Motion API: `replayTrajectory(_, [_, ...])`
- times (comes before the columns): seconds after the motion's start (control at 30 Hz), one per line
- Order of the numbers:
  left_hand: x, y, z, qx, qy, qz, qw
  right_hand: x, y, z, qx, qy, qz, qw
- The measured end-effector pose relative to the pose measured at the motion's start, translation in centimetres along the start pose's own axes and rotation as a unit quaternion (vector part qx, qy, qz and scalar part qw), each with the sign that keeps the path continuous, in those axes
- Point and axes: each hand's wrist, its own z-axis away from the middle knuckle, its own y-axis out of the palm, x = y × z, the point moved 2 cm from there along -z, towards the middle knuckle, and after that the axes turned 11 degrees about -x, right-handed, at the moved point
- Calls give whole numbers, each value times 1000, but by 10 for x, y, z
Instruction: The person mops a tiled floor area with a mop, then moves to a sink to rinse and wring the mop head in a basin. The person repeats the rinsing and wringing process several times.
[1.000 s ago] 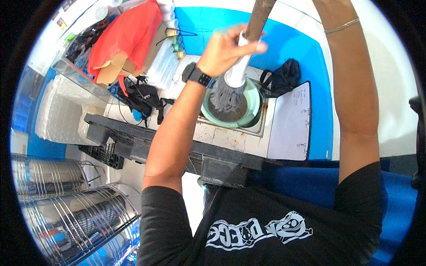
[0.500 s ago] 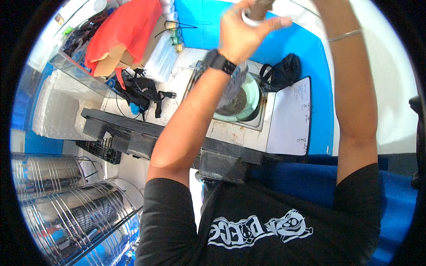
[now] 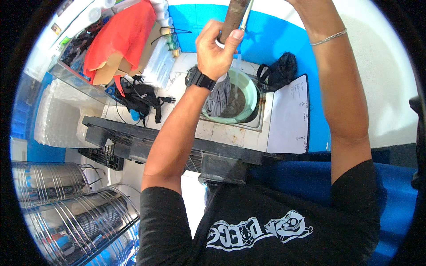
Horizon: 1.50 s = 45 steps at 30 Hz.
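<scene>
On my feed, the left hand [image 3: 215,55] has its fingers [image 3: 210,30] curled around the handle of the mop [image 3: 218,99]. I can't tell about the right hand, cut off above. The mop's grey strands hang over the left part of the green basin [image 3: 251,91], near a black bag [image 3: 280,75].
</scene>
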Motion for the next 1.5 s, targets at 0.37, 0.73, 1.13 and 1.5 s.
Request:
replayTrajectory(0.37, [-25,-55,-8,-45,-67,18,997,-239,-83,154,82,149,431,886])
replayTrajectory(0.73, [-69,-91,-18,-114,-81,-11,990,-316,-71,244,148,224,584,766])
replayTrajectory(1.13, [-72,-101,-12,-142,-81,7,987,-312,-33,407,-154,274,482,818])
replayTrajectory(1.5, [-74,-113,-23,-153,-63,-74,983,-303,-120,556,-319,703,114,625])
